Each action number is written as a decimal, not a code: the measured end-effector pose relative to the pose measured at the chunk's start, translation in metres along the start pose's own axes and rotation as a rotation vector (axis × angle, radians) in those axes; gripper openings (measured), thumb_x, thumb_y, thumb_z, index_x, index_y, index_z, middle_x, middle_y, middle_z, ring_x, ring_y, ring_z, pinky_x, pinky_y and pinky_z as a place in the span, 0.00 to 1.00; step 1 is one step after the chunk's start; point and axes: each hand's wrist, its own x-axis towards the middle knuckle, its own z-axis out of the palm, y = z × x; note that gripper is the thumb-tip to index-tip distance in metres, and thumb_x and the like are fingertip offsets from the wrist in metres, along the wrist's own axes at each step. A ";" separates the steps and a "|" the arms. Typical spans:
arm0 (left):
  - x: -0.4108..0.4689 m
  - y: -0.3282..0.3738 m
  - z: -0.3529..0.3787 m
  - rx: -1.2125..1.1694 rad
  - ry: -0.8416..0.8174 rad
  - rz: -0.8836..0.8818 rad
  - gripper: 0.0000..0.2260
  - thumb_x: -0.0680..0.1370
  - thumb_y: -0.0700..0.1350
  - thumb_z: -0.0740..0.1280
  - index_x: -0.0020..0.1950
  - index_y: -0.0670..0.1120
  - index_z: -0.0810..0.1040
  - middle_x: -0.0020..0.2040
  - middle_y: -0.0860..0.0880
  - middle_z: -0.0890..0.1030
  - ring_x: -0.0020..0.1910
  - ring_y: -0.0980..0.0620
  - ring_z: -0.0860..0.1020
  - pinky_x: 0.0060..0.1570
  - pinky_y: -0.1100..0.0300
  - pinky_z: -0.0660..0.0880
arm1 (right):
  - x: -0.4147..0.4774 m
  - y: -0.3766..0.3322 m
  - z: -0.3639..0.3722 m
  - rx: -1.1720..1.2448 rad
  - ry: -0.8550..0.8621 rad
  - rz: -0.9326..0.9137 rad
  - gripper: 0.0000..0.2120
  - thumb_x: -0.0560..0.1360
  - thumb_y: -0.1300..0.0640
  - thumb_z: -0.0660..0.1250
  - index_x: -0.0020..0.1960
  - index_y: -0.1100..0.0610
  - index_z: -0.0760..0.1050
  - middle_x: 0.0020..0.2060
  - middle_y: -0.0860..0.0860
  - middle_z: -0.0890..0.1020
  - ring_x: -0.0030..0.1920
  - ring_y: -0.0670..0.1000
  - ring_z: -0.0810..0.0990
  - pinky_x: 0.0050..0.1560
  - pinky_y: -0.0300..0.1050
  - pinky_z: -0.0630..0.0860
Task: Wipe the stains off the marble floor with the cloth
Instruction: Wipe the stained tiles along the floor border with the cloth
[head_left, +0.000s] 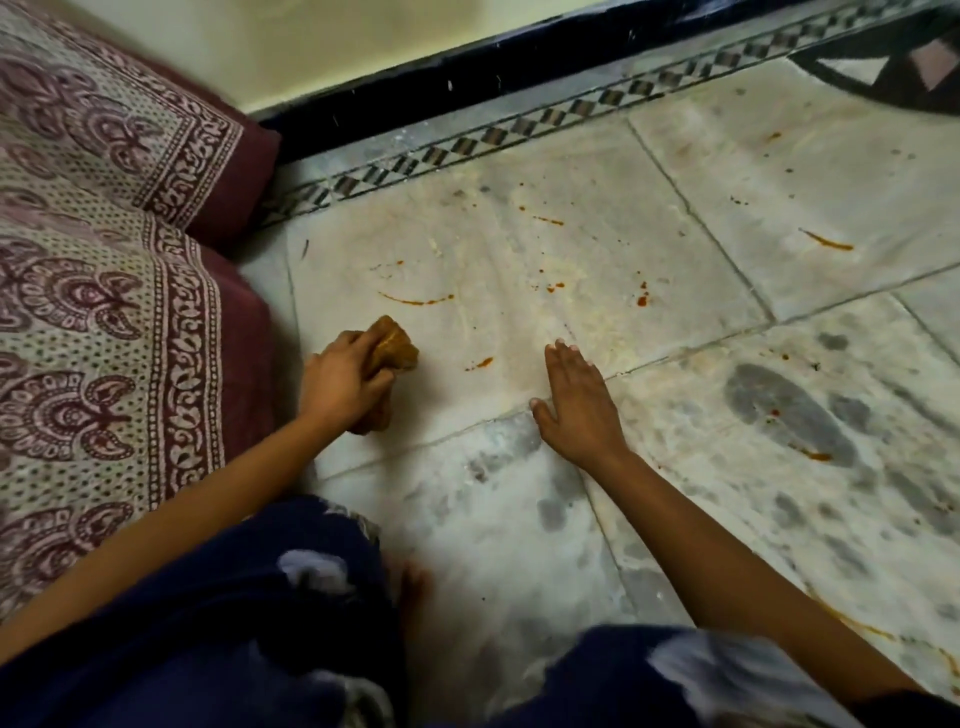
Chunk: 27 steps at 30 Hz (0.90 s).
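Observation:
My left hand (340, 379) grips a bunched orange-brown cloth (395, 345) pressed on the pale marble floor (597, 249) near the mattress edge. My right hand (576, 400) lies flat on the floor with fingers together, palm down, holding nothing. Orange-red stains mark the marble: a curved streak (415, 301) just beyond the cloth, a small smear (480, 362) between my hands, spots (643, 297) farther out, and a streak (828, 240) to the right.
A patterned maroon-and-cream mattress cover (104, 291) fills the left side. A dark skirting (467, 73) and checkered border strip (519, 132) run along the wall. Grey patches (779, 410) mottle the tiles on the right. My dark-clothed knees (234, 623) are at the bottom.

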 end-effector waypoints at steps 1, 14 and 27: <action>0.002 -0.004 0.004 -0.006 -0.005 0.000 0.26 0.74 0.52 0.64 0.72 0.50 0.67 0.62 0.41 0.75 0.55 0.38 0.76 0.55 0.45 0.71 | 0.001 0.001 0.003 -0.018 -0.010 0.007 0.35 0.73 0.46 0.46 0.76 0.61 0.47 0.76 0.58 0.49 0.76 0.55 0.47 0.73 0.45 0.40; 0.033 0.010 0.084 0.010 -0.149 0.029 0.33 0.69 0.69 0.48 0.74 0.61 0.59 0.78 0.50 0.52 0.77 0.46 0.50 0.70 0.44 0.43 | 0.006 0.029 0.043 -0.148 -0.050 0.065 0.41 0.72 0.33 0.32 0.76 0.58 0.41 0.75 0.53 0.41 0.73 0.47 0.37 0.70 0.41 0.32; 0.070 0.017 0.088 -0.008 -0.107 0.140 0.31 0.72 0.67 0.47 0.74 0.60 0.60 0.77 0.51 0.57 0.76 0.47 0.54 0.70 0.47 0.44 | 0.004 0.031 0.041 -0.182 -0.040 0.056 0.37 0.77 0.36 0.36 0.76 0.60 0.47 0.75 0.53 0.45 0.74 0.48 0.44 0.72 0.41 0.37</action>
